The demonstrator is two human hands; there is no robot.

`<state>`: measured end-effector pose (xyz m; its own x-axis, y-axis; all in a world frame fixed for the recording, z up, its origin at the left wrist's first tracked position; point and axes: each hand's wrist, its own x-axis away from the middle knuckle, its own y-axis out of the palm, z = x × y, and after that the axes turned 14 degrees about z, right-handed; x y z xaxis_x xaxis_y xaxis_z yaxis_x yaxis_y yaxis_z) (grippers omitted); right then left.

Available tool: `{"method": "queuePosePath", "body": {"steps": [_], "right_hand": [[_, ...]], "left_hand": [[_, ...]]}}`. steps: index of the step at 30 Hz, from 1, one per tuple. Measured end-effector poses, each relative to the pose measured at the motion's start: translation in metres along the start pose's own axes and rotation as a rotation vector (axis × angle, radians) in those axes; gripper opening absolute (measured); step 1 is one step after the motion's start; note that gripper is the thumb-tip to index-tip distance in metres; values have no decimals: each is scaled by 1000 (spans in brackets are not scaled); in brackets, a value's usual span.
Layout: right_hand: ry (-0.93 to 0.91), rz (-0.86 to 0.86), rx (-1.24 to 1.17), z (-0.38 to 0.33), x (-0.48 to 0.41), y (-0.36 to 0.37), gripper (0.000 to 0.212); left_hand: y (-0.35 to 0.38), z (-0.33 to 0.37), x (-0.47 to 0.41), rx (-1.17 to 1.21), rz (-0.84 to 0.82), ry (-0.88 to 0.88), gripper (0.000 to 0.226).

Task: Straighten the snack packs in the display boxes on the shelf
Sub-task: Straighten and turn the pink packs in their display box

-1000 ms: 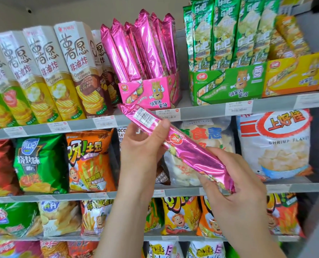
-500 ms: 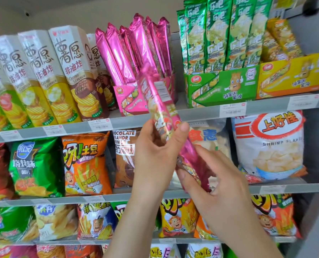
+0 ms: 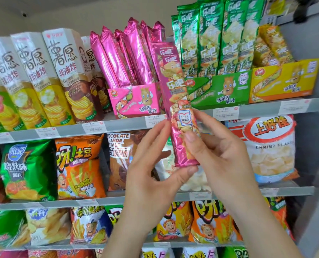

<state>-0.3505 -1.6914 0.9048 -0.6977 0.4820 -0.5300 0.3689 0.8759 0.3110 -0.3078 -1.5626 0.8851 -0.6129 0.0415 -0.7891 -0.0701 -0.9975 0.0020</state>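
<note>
A single wide-angle camera rides on the person's head, facing the snack shelves (image 3: pixel 129 125) nearly square-on and close. The left hand (image 3: pixel 151 175) and right hand (image 3: pixel 222 157) enter from the bottom edge, with the pink snack pack (image 3: pixel 175 86) mid-frame.

Both forearms rise from the bottom centre; the right hand (image 3: pixel 217 155) pinches a pack (image 3: pixel 174 84), thumb in front, while the left hand (image 3: pixel 153 175) is spread, thumb under it.
</note>
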Motion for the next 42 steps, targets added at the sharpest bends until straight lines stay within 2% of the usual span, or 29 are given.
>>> {"method": "queuePosePath", "body": {"steps": [3, 6, 8, 11, 16, 20, 23, 25, 27, 28, 31, 35, 38, 42], "right_hand": [[8, -32, -26, -1, -2, 4, 39], [-14, -99, 6, 0, -4, 4, 32], [3, -142, 53, 0, -6, -1, 35], [72, -209, -4, -1, -9, -6, 39], [179, -183, -123, -4, -10, -6, 50], [170, -80, -122, -6, -14, -4, 44], [125, -1, -128, -8, -16, -2, 46], [102, 46, -166, -9, -17, -1, 47], [92, 69, -208, -7, -16, 2, 48], [92, 75, -224, -6, -15, 4, 48], [89, 63, -218, -6, -11, 7, 50], [66, 70, -174, -8, -13, 5, 57], [33, 52, -126, -7, -15, 7, 58], [21, 45, -109, -5, -13, 10, 61]], "left_hand": [[2, 1, 5, -103, 175, 98, 55], [1, 3, 5, -96, 291, 145, 38], [-2, 4, 4, -76, 325, 141, 21], [-4, 6, 2, -72, 365, 75, 13], [-7, 7, -1, -40, 356, 33, 14], [-8, 7, -4, -21, 285, -18, 15], [-9, 5, -4, 8, 170, -43, 27], [-4, 3, -1, -87, 115, -16, 45], [6, 2, 3, -175, 173, 10, 58], [11, 3, 4, -195, 230, 23, 57], [16, 3, 0, -244, 376, 77, 39], [9, -3, 1, -302, 415, 92, 36], [5, -3, 5, -260, 445, 22, 30], [4, -4, 5, -208, 532, -163, 29]]}}
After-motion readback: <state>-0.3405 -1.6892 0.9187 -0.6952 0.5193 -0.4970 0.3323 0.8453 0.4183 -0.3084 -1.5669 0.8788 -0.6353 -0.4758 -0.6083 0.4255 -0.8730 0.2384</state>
